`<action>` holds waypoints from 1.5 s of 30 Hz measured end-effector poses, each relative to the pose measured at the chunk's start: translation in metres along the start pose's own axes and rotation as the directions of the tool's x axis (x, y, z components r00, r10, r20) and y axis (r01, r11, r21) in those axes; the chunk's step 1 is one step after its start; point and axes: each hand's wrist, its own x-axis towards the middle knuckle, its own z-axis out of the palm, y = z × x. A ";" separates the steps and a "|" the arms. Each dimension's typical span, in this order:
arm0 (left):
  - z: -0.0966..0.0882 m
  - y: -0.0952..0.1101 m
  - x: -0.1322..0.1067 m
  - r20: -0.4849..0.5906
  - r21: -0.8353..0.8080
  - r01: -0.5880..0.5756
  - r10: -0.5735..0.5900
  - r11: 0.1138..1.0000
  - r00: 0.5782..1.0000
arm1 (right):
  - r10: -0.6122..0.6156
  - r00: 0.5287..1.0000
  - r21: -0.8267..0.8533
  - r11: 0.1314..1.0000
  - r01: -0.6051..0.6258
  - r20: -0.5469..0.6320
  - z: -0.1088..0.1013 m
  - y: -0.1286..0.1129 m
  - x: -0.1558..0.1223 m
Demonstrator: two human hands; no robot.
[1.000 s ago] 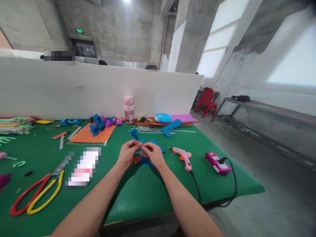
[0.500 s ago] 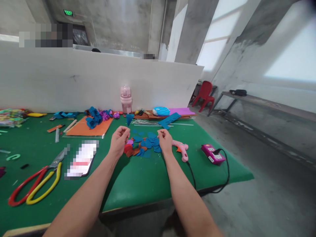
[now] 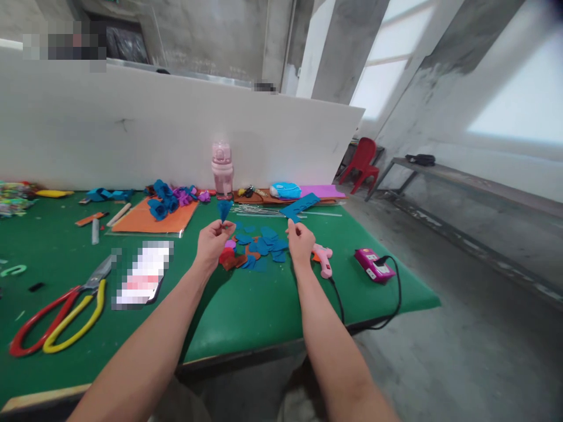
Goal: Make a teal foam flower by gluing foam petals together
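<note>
My left hand (image 3: 212,241) pinches the lower tip of a blue cone-shaped piece (image 3: 224,209), which looks like rolled crepe paper and points upward. Across from it, my right hand (image 3: 301,240) is closed, thumb and fingertips together; whether anything small is between them is hidden. Below and between both hands lies a loose pile of blue petal-shaped pieces (image 3: 266,241), with brown pieces (image 3: 233,262) and red ones (image 3: 226,254) at its left. A pink glue gun (image 3: 324,261) rests just right of my right wrist, partly covered by it.
Large red-and-yellow-handled scissors (image 3: 79,310) and a phone (image 3: 143,275) lie left. Farther back are an orange sheet (image 3: 149,220) with blue flowers (image 3: 162,200), a pink bottle (image 3: 222,170), thin wires (image 3: 255,210) and a blue strip (image 3: 301,206). A magenta power socket (image 3: 373,265) with a cord sits right.
My right hand has moved a little to the right, away from the left one. My left hand still holds the blue cone. The whole view has shifted slightly.
</note>
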 end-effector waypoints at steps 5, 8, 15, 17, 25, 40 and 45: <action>0.002 -0.006 0.000 0.020 0.018 0.004 -0.004 1.000 1.000 | -0.020 0.991 0.019 1.000 0.018 0.135 0.003 0.005 0.003; 0.002 -0.008 0.000 0.029 0.024 0.011 -0.012 1.000 1.000 | -0.019 0.979 -0.073 0.997 0.035 0.203 0.004 0.007 0.003; 0.003 -0.006 -0.002 0.043 -0.006 0.035 -0.034 0.999 0.998 | 0.112 0.941 -0.419 0.907 0.034 0.318 0.001 0.008 -0.002; 0.004 -0.004 -0.003 0.050 -0.017 0.043 -0.042 0.999 0.998 | 0.185 0.913 -0.517 0.855 0.032 0.363 0.001 0.006 -0.006; 0.006 0.000 -0.006 0.061 -0.049 0.072 -0.069 0.996 0.996 | 0.072 0.924 -0.400 0.912 0.091 0.375 0.002 -0.001 -0.009; 0.018 0.009 -0.018 0.214 -0.097 0.232 -0.207 0.968 0.955 | 0.028 0.872 0.672 0.625 -0.397 0.489 0.011 -0.035 -0.024; 0.020 0.003 -0.019 0.189 -0.146 0.309 -0.280 0.940 0.941 | -0.048 0.804 0.618 0.667 -0.416 0.593 0.016 -0.036 -0.028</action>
